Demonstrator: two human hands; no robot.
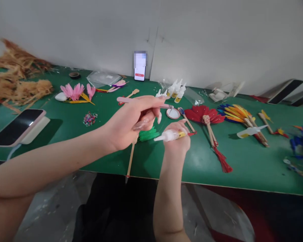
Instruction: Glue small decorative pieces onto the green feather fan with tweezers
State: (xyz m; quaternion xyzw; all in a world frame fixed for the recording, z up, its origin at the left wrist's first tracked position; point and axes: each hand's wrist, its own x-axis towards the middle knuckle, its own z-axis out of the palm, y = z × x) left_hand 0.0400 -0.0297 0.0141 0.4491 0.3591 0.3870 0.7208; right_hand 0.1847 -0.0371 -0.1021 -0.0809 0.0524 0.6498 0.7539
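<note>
My left hand (137, 119) is closed around a slim pink pen-like tool (126, 99). The tool's thin tip points right, above or just at a small round white dish (173, 113); contact cannot be judged. Lower and to the right, my right hand (178, 136) is closed on a small glue bottle (171, 135) with a white nozzle aimed left and a yellow label. Beneath the hands lies a green feather piece (148, 134) with a wooden stick (131, 158), partly hidden by my left hand.
Several glue bottles (176, 90) stand at the back near a propped phone (140, 66). Rightward lie a red feather fan (204, 116), a multicoloured one (236, 114) and another glue bottle (249, 131). Leftward are pink petals (73, 90), sequins (90, 118) and a second phone (17, 126).
</note>
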